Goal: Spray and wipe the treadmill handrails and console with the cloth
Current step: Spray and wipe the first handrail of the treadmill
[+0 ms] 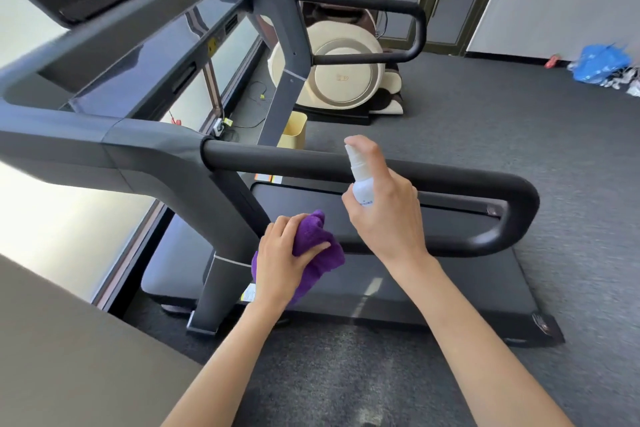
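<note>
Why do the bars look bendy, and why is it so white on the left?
Head view: the wide-angle lens bows the near handrail and tilts the room; daylight through the window washes out to white; the blue bag at the right edge is smeared; the spray bottle and purple cloth look fairly sharp.

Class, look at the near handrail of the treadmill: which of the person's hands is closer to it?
Right. The right hand holds the spray bottle up against the near handrail; the left hand grips the purple cloth lower down.

White spray bottle (362, 180) upright beside black near handrail (450, 177); purple cloth (317, 246) bunched below.
</note>
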{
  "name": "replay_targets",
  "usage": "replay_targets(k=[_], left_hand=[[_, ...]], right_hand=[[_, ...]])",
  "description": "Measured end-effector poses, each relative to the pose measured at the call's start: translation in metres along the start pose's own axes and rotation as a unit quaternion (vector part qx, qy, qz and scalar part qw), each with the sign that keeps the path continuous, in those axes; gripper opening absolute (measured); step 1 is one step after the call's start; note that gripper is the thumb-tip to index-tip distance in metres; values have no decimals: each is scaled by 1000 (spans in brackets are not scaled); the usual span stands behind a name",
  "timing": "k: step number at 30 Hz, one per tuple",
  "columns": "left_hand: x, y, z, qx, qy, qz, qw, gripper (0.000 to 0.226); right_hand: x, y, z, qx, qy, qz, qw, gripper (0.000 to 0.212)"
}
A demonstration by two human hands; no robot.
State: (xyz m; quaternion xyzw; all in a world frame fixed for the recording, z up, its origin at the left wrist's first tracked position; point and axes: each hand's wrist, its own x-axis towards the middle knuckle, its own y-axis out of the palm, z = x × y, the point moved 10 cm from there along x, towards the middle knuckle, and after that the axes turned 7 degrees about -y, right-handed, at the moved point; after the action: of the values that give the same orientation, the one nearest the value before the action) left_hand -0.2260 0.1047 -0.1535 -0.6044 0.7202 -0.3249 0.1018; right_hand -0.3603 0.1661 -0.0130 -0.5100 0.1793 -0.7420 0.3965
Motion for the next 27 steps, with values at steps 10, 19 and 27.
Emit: replay_targets(k=[10, 19, 27], left_hand=[[6, 0, -12, -1, 7, 31, 999, 49], [-1, 34, -28, 11, 28, 69, 997, 57], [-6, 51, -39, 11, 42, 85, 995, 53]], right_hand=[[-5, -17, -16, -36, 38, -28, 998, 71], [-36, -78, -69, -52, 87, -93, 990, 66], [-56, -102, -92, -31, 104, -133, 985, 69]])
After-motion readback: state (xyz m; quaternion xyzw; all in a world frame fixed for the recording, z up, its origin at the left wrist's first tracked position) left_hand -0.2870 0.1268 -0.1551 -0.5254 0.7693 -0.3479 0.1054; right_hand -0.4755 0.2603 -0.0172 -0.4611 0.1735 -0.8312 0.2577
